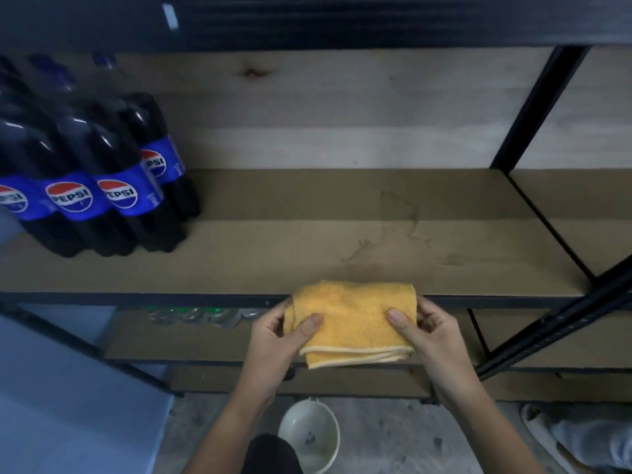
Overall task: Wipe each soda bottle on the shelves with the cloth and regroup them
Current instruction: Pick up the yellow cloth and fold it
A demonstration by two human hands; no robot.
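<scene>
We pinch the folded cloth point(352, 323) with left hand point(278, 340) and right hand point(432, 336). Left of cloth: bottles point(99, 172), partly cropped. Below cloth: bowl point(309, 436); blurred bottles lower shelf.

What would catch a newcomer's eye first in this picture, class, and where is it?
Most striking is the folded yellow cloth, low in the middle, held by the left hand and right hand before the shelf edge. Next come the dark Pepsi bottles, grouped on the shelf's left end.
</scene>
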